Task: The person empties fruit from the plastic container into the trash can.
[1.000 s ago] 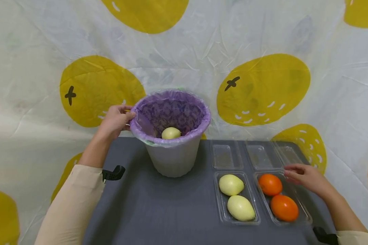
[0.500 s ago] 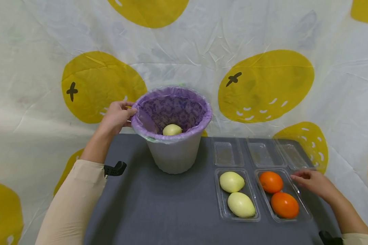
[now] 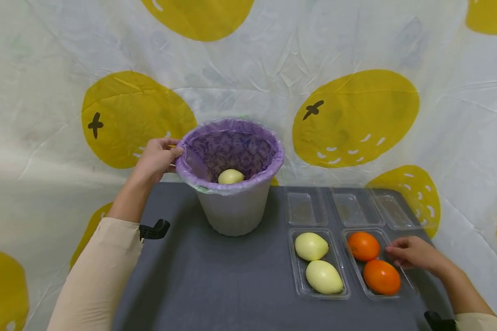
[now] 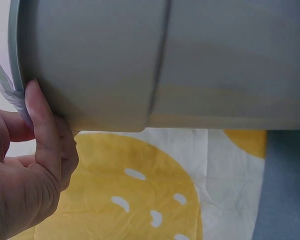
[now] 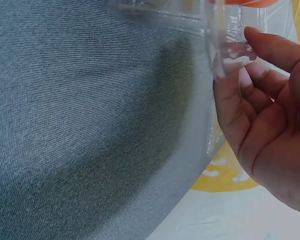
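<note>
Left of the bin (image 3: 235,210), left hand (image 3: 155,157) pinches its rim, best kept steady; right hand (image 3: 416,253) at right edge of orange-fruit tray (image 3: 407,289), can't tell if clamped.

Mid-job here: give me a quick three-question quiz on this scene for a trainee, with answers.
1. How many pale fruits show?
2. True or false: the left hand lies flat on the table.
3. Which lie nearest the right hand: A) purple liner, B) orange fruits, C) pale fruits?

Key:
1. Three: two in a clear tray, one in the bin.
2. False; it grips the bin's rim.
3. B.
</note>
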